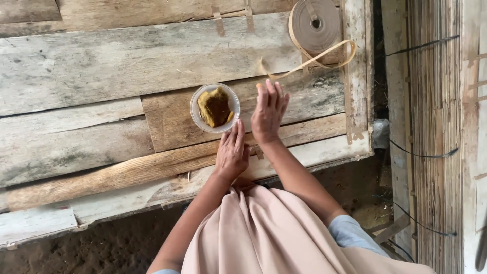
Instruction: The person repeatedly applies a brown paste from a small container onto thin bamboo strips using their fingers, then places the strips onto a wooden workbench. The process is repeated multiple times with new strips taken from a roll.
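Observation:
A small clear plastic cup [195, 101] with a yellow-brown sponge [214, 107] inside stands on the worn wooden workbench [101, 66]. My left hand [232, 150] lies flat on the planks just below the cup, fingers reaching toward its rim. My right hand [269, 111] rests to the cup's right, fingers spread and pointing away from me, empty. A roll of tan strip tape [315, 23] lies at the far right of the bench, its loose end [304, 63] looping down toward my right fingertips.
The bench's right edge [361, 76] borders a wall of thin bamboo slats [431, 127] tied with black wire. Dirt floor [116, 243] lies below the near edge. My beige garment [264, 233] covers the lower middle.

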